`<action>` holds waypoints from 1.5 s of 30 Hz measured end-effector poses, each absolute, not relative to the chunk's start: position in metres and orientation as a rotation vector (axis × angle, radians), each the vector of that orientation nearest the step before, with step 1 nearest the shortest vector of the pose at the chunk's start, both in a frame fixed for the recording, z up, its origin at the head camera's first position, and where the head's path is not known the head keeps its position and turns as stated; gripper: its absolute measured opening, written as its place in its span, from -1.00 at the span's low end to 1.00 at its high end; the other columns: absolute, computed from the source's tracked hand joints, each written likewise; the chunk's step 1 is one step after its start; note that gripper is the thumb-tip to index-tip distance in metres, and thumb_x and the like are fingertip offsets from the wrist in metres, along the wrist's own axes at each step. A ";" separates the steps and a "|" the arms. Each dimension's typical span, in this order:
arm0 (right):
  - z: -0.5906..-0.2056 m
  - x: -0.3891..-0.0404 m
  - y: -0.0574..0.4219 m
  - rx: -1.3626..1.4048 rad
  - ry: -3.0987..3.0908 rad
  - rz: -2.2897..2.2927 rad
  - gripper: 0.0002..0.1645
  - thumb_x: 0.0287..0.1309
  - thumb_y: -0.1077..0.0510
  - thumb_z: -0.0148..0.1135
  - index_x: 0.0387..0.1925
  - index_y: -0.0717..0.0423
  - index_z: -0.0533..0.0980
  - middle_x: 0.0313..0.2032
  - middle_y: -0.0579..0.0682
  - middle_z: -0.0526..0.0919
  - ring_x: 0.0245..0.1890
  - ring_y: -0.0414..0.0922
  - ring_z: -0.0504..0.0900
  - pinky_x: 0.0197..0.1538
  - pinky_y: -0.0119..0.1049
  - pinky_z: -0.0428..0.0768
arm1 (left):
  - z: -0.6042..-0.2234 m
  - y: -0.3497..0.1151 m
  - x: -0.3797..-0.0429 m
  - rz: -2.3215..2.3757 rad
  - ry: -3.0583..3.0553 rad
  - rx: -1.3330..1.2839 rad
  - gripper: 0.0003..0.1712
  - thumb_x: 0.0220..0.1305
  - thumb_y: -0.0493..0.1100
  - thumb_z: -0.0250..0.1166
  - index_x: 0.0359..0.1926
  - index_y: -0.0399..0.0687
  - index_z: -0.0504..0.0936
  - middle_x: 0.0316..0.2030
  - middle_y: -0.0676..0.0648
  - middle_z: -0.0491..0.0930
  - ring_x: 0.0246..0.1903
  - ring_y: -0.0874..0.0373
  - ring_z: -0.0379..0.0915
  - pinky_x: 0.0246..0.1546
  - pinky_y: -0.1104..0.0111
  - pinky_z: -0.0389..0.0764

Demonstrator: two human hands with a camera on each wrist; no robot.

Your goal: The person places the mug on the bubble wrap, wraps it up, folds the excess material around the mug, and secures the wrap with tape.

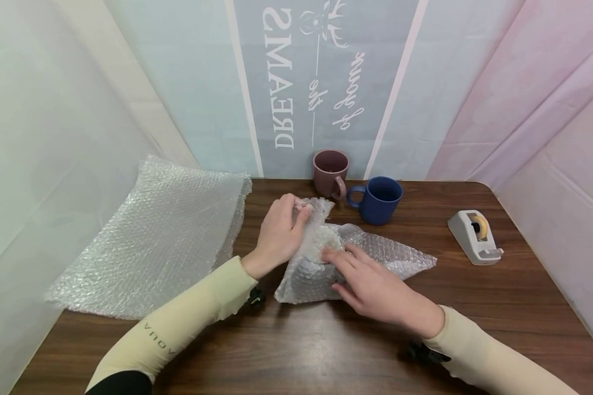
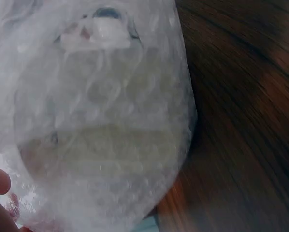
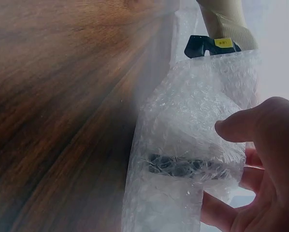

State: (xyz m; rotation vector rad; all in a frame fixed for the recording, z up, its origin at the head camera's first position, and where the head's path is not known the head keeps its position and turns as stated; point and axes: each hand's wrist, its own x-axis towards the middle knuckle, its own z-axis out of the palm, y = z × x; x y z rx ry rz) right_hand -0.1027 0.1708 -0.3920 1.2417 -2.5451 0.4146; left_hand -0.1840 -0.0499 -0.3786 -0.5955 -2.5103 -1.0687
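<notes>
A pale, round-topped object (image 1: 326, 237) sits partly covered by bubble wrap (image 1: 306, 282) in the middle of the table. Its kind is blurred by the plastic; the left wrist view shows a cream surface (image 2: 110, 150) through the bubbles, and the right wrist view a dark band (image 3: 183, 166). At the far left of the bundle, my left hand (image 1: 279, 233) pinches a raised end of the wrap between thumb and curled fingers. My right hand (image 1: 373, 282) lies over the near right side, its extended fingertips resting on the object's top, the thumb lower down.
Behind the bundle stand a mauve mug (image 1: 324, 178) and a blue mug (image 1: 379, 206). A white tape dispenser (image 1: 466, 238) is at the right. More bubble wrap (image 1: 163, 230) lies spread on the left. Hanging cloth (image 1: 316, 159) borders the table's back.
</notes>
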 end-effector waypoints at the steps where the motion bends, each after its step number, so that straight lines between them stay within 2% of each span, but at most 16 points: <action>1: -0.392 -0.103 0.171 1.242 -2.548 0.419 -0.34 0.18 0.11 0.38 0.28 0.18 0.40 0.25 0.05 0.49 0.22 0.13 0.46 0.35 0.04 0.32 | -0.379 -0.048 -0.184 -1.065 -2.513 -0.597 -0.69 0.53 0.07 0.05 -0.17 -0.07 0.47 -0.27 -0.04 0.48 -0.23 0.03 0.40 -0.23 0.16 0.44; 4: -0.392 -0.102 0.171 1.233 -2.578 0.427 -0.37 0.21 0.09 0.36 0.27 0.15 0.40 0.30 0.10 0.43 0.28 0.11 0.41 0.37 0.03 0.30 | -0.381 -0.042 -0.183 -1.039 -2.524 -0.614 -0.73 0.53 0.05 0.07 -0.17 -0.06 0.46 -0.26 -0.02 0.47 -0.22 0.03 0.38 -0.19 0.15 0.42; 10: -0.391 -0.100 0.176 1.187 -2.653 0.464 -0.41 0.25 0.05 0.35 0.25 0.12 0.43 0.31 0.15 0.37 0.29 0.07 0.41 0.21 0.03 0.50 | -0.383 -0.033 -0.182 -0.949 -2.571 -0.628 -0.77 0.51 0.02 0.10 -0.11 -0.03 0.47 -0.20 -0.01 0.49 -0.16 0.01 0.37 -0.15 0.11 0.39; 14: -0.391 -0.100 0.179 1.193 -2.666 0.530 -0.47 0.26 0.06 0.34 0.21 0.09 0.45 0.39 0.10 0.28 0.28 -0.01 0.41 0.13 -0.03 0.55 | -0.383 -0.030 -0.181 -0.934 -2.574 -0.648 -0.70 0.45 -0.04 0.19 0.08 -0.07 0.48 0.00 -0.04 0.51 -0.03 0.00 0.34 -0.08 0.11 0.39; 16: -0.391 -0.102 0.180 1.202 -2.678 0.568 -0.47 0.27 0.06 0.33 0.22 0.08 0.44 0.41 0.06 0.25 0.26 -0.05 0.42 0.11 -0.06 0.56 | -0.383 -0.029 -0.181 -0.924 -2.558 -0.663 -0.61 0.40 -0.09 0.25 0.17 -0.09 0.46 0.15 -0.08 0.45 0.07 -0.03 0.29 0.01 0.10 0.37; 19: -0.391 -0.103 0.183 1.190 -2.704 0.604 -0.43 0.29 0.05 0.32 0.27 0.10 0.42 0.40 0.06 0.27 0.19 -0.06 0.50 0.06 -0.05 0.59 | -0.383 -0.030 -0.182 -0.877 -2.496 -0.706 -0.57 0.30 -0.15 0.33 0.15 -0.07 0.48 0.25 -0.12 0.34 0.15 -0.07 0.20 0.09 0.10 0.33; 22: -0.389 -0.104 0.189 1.168 -2.731 0.645 -0.42 0.30 0.07 0.31 0.30 0.10 0.42 0.40 0.06 0.27 0.11 -0.08 0.56 0.04 -0.06 0.60 | -0.382 -0.030 -0.183 -0.806 -2.404 -0.787 -0.70 0.23 -0.23 0.39 -0.03 -0.05 0.56 0.10 -0.12 0.39 0.03 -0.07 0.25 0.03 0.13 0.35; 25: -0.385 -0.106 0.198 1.138 -2.734 0.665 -0.43 0.29 0.09 0.32 0.30 0.07 0.44 0.42 0.05 0.27 0.18 -0.04 0.53 0.09 -0.03 0.57 | -0.381 -0.030 -0.183 -0.740 -2.333 -0.879 -0.82 0.19 -0.30 0.40 -0.22 -0.02 0.60 -0.16 -0.04 0.46 -0.17 0.01 0.33 -0.13 0.25 0.42; 27: -0.382 -0.106 0.206 1.117 -2.717 0.657 -0.45 0.27 0.12 0.33 0.27 0.05 0.46 0.38 0.07 0.31 0.25 0.03 0.47 0.12 0.02 0.55 | -0.381 -0.030 -0.182 -0.709 -2.320 -0.928 -0.85 0.20 -0.33 0.37 -0.28 0.00 0.61 -0.29 0.03 0.48 -0.27 0.10 0.37 -0.25 0.34 0.46; 29: -0.380 -0.107 0.215 1.093 -2.698 0.645 -0.47 0.24 0.14 0.35 0.24 0.03 0.49 0.35 0.07 0.35 0.18 0.01 0.53 0.04 -0.01 0.59 | -0.380 -0.030 -0.182 -0.682 -2.330 -0.953 -0.86 0.21 -0.33 0.33 -0.29 0.02 0.61 -0.36 0.09 0.49 -0.32 0.19 0.40 -0.34 0.40 0.48; 31: -0.376 -0.108 0.224 1.066 -2.686 0.631 -0.49 0.23 0.18 0.36 0.21 0.01 0.51 0.32 0.04 0.38 0.09 -0.04 0.58 -0.05 -0.06 0.61 | -0.380 -0.030 -0.181 -0.671 -2.351 -0.956 -0.87 0.20 -0.31 0.31 -0.29 0.03 0.61 -0.40 0.13 0.48 -0.35 0.25 0.40 -0.41 0.43 0.48; 35: -0.370 -0.109 0.245 0.995 -2.697 0.585 -0.52 0.21 0.22 0.37 0.17 -0.01 0.55 0.25 -0.01 0.45 -0.21 -0.24 0.63 -0.25 -0.21 0.61 | -0.378 -0.030 -0.180 -0.674 -2.398 -0.940 -0.92 0.21 -0.23 0.35 -0.30 0.04 0.60 -0.44 0.15 0.50 -0.44 0.29 0.40 -0.50 0.42 0.46; 38: -0.367 -0.110 0.260 0.904 -2.760 0.532 -0.57 0.21 0.20 0.38 0.12 0.00 0.56 0.13 -0.04 0.52 -0.30 -0.27 0.62 -0.35 -0.27 0.59 | -0.377 -0.031 -0.180 -0.673 -2.420 -0.969 -0.93 0.25 -0.15 0.37 -0.30 0.04 0.62 -0.45 0.15 0.55 -0.47 0.32 0.44 -0.53 0.42 0.47; 42: -0.365 -0.110 0.278 0.741 -2.944 0.456 -0.61 0.26 0.10 0.36 0.09 0.09 0.57 0.03 0.02 0.55 -0.22 -0.13 0.65 -0.32 -0.17 0.62 | -0.376 -0.040 -0.181 -0.655 -2.438 -1.092 -0.92 0.36 -0.08 0.30 -0.26 0.05 0.66 -0.42 0.14 0.59 -0.43 0.33 0.46 -0.48 0.43 0.50; 45: -0.367 -0.110 0.288 0.646 -3.093 0.376 -0.53 0.27 0.03 0.33 0.13 0.19 0.55 0.02 0.14 0.56 -0.16 -0.02 0.65 -0.21 -0.01 0.63 | -0.375 -0.052 -0.181 -0.635 -2.444 -1.251 -0.82 0.43 -0.06 0.22 -0.22 0.08 0.74 -0.38 0.15 0.63 -0.35 0.32 0.46 -0.35 0.42 0.53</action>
